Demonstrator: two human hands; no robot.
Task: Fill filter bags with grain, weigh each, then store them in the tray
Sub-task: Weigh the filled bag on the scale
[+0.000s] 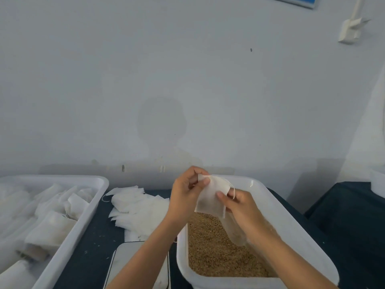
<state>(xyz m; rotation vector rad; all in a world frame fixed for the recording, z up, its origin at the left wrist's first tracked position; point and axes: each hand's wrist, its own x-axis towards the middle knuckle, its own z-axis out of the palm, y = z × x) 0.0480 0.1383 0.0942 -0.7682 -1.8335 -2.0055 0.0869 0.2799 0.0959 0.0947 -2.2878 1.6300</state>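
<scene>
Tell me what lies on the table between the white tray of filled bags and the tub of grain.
In the head view, a loose pile of empty filter bags and, nearer the camera, a white scale.

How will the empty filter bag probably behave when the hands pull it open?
The filter bag looks thin and floppy: it hangs limp between the left hand and the right hand. It is probably very light, since only fingertips pinch it. It might tear if pulled hard.

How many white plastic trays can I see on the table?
2. One tray at left holds filled bags; the other tray at right holds grain, below the hands. More may lie outside the view.
</scene>
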